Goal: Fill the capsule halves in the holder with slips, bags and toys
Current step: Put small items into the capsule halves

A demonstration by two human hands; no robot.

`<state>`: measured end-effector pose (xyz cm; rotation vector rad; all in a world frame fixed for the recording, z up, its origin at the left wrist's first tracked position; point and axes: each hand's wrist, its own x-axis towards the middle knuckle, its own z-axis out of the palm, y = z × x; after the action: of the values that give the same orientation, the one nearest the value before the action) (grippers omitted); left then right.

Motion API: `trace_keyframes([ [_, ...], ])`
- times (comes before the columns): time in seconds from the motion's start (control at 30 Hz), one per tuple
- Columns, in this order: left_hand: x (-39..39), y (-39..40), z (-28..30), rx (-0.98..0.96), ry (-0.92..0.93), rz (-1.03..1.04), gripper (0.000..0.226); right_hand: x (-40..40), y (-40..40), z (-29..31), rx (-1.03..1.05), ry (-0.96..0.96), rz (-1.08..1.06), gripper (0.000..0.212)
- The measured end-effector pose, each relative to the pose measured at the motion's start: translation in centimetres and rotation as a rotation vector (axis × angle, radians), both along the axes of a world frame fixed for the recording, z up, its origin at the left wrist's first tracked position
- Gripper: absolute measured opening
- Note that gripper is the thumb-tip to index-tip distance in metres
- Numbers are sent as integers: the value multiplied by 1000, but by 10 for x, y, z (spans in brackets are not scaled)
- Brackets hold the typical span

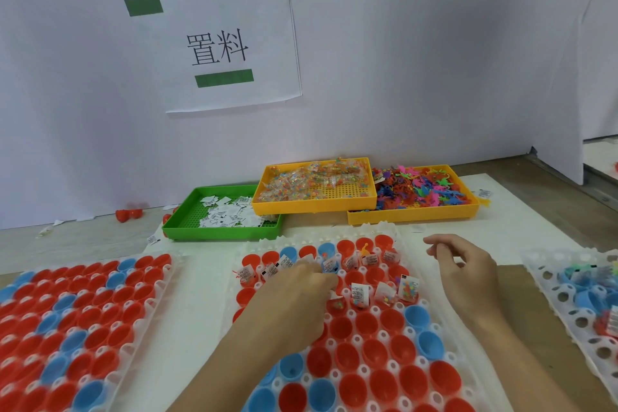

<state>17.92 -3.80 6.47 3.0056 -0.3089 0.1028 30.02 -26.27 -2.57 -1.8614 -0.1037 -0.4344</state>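
The step in hand appears to be loading the second row of the centre holder [337, 341], the white perforated tray at the middle bottom of the frame; its top row and part of the second already carry slips and small bags, while the red and blue capsule halves [369, 349] lower down stand unfilled. The left hand [302, 281] lies knuckles-up over the cups at the left of that second row, fingers curled downward; whether it pinches anything cannot be told, since its fingertips are hidden. The right hand [463, 264] hovers above the holder's upper right corner, fingers loosely bent and apart, holding nothing visible. Supplies sit beyond, in the middle of the frame: the green tray [182, 222] of slips, a yellow tray [314, 206] of bags, another yellow tray [414, 216] of toys; the next move likely calls for the free right hand to reach there and bring stock to the unfilled cups.
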Motion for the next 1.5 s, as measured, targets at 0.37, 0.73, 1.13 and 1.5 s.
trace_keyframes([
  [0.37,2,-2,-3,30,-32,0,17,1,0,-2,16,-3,-3,28],
  [0.73,6,-4,-3,152,5,0,17,1,0,-3,31,-4,-2,30],
  [1.13,10,-3,-11,247,9,-32,24,1,0,-3,26,-4,-5,28],
  [1.5,4,-6,-3,109,19,-14,14,0,0,-2,25,4,0,29],
])
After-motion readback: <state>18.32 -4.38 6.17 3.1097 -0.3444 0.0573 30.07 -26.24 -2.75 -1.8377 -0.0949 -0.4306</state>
